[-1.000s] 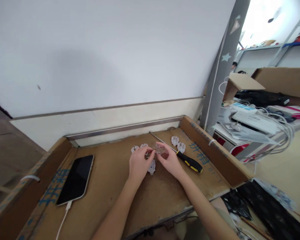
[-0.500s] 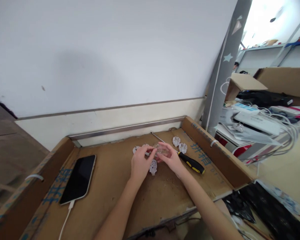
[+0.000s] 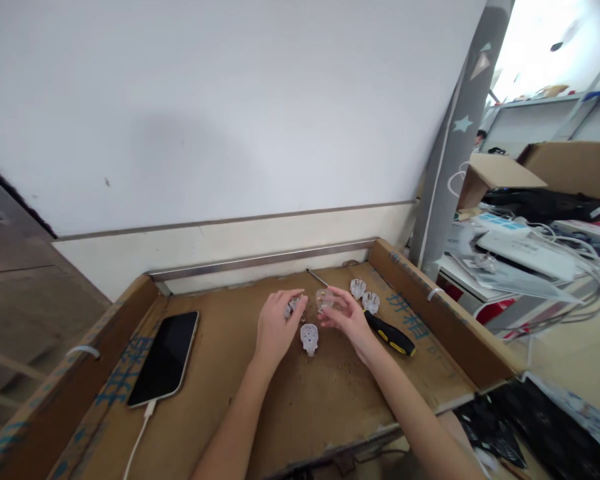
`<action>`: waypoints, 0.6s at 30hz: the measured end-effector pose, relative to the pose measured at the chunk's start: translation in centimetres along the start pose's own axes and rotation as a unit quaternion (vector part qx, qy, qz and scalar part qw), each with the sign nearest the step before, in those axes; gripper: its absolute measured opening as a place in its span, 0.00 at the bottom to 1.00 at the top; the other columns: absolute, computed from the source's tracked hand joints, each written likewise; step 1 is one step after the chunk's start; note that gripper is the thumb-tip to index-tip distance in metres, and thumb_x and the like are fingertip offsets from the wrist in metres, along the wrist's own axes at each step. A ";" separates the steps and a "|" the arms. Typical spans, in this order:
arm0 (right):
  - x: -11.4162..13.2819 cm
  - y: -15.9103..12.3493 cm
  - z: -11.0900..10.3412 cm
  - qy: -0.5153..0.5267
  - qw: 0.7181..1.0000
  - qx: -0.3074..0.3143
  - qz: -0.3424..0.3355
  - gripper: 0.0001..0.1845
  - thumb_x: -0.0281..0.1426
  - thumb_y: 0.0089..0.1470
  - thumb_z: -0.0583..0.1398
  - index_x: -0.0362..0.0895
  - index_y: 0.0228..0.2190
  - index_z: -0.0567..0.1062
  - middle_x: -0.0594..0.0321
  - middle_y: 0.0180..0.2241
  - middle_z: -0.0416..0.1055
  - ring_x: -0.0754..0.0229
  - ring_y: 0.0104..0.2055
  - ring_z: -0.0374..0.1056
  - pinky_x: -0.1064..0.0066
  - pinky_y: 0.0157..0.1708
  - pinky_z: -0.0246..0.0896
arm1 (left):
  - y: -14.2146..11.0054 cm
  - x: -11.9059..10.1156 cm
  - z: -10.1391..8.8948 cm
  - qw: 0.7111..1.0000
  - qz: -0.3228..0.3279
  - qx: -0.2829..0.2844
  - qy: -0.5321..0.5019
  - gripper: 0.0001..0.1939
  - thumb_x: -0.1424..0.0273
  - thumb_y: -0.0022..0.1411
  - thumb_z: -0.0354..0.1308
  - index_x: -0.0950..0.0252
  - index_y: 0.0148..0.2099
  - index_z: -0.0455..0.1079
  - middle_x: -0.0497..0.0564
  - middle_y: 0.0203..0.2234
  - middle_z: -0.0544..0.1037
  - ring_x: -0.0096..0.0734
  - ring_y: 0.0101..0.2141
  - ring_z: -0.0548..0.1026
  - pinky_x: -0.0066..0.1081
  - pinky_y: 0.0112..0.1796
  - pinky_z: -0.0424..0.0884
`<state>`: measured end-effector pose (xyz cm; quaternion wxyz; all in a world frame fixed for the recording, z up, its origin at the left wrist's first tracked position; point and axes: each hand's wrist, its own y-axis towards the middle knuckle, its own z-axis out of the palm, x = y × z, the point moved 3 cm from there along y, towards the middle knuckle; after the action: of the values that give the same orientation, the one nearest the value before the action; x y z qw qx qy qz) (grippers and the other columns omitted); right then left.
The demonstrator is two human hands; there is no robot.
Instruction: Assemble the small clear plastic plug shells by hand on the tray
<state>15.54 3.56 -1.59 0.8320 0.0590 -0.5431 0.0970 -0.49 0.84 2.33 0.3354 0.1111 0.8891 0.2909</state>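
Left hand (image 3: pixel 275 327) resting over small clear plastic parts (image 3: pixel 293 305) at the far middle of the cardboard tray surface (image 3: pixel 300 393) — fingers curled, grip not discernible. Right hand (image 3: pixel 347 319) pinching a clear plastic piece (image 3: pixel 324 298) at the fingertips. Another clear plug part (image 3: pixel 309 338) lying between both hands. Screwdriver (image 3: pixel 390 333) just right; phone (image 3: pixel 165 357) well left.

Clear plastic on brown board

The plug pieces (image 3: pixel 309 338) by the fingertips are translucent white; the screwdriver (image 3: pixel 389 333) beyond the right fingers has a black handle with yellow patches. The cardboard tray (image 3: pixel 445 333) is brown (blue printed characters on its walls), the phone (image 3: pixel 165 357) black-faced, white-edged.
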 end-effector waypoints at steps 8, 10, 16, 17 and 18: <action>-0.3 0.6 -0.7 0.030 0.999 -0.036 0.001 0.41 0.38 0.31 0.71 0.47 0.48 0.63 0.55 0.48 0.64 0.59 0.33 0.72 0.68 0.30 0.70 | -0.3 1.3 0.0 0.977 -0.017 0.177 0.120 0.02 0.70 0.56 0.59 0.59 0.34 0.72 0.47 0.29 0.75 0.35 0.35 0.71 0.32 0.36 0.63; -0.3 0.6 -0.6 0.028 0.999 -0.037 0.000 0.40 0.38 0.31 0.71 0.47 0.48 0.63 0.55 0.48 0.64 0.59 0.32 0.72 0.68 0.30 0.71 | -0.3 1.4 0.0 0.975 -0.024 0.182 0.123 0.02 0.70 0.56 0.59 0.59 0.34 0.72 0.47 0.29 0.76 0.35 0.36 0.72 0.31 0.36 0.63; -0.3 0.5 -0.5 0.010 0.999 -0.033 -0.007 0.38 0.37 0.33 0.70 0.47 0.48 0.64 0.57 0.46 0.66 0.60 0.32 0.72 0.66 0.31 0.71 | -0.3 1.0 0.6 0.975 0.001 0.175 0.139 0.05 0.74 0.58 0.57 0.60 0.35 0.73 0.49 0.33 0.76 0.36 0.38 0.71 0.33 0.39 0.63; -0.2 0.5 -0.6 0.008 0.999 -0.033 -0.009 0.38 0.38 0.33 0.70 0.47 0.47 0.64 0.57 0.46 0.66 0.60 0.32 0.72 0.66 0.31 0.71 | -0.4 0.9 0.8 0.974 0.005 0.178 0.143 0.05 0.73 0.58 0.56 0.60 0.35 0.73 0.49 0.33 0.76 0.36 0.39 0.71 0.34 0.39 0.63; -0.2 0.4 -0.6 0.005 0.999 -0.033 -0.010 0.37 0.38 0.34 0.70 0.47 0.47 0.64 0.57 0.46 0.66 0.60 0.31 0.72 0.66 0.30 0.71 | -0.4 0.9 0.9 0.972 0.005 0.182 0.147 0.05 0.72 0.59 0.56 0.60 0.35 0.73 0.49 0.33 0.76 0.37 0.39 0.70 0.34 0.40 0.63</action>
<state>15.86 4.09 -2.00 0.8373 0.0363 -0.5408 0.0709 -0.60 1.25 1.08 0.1739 0.1305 0.9662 0.1385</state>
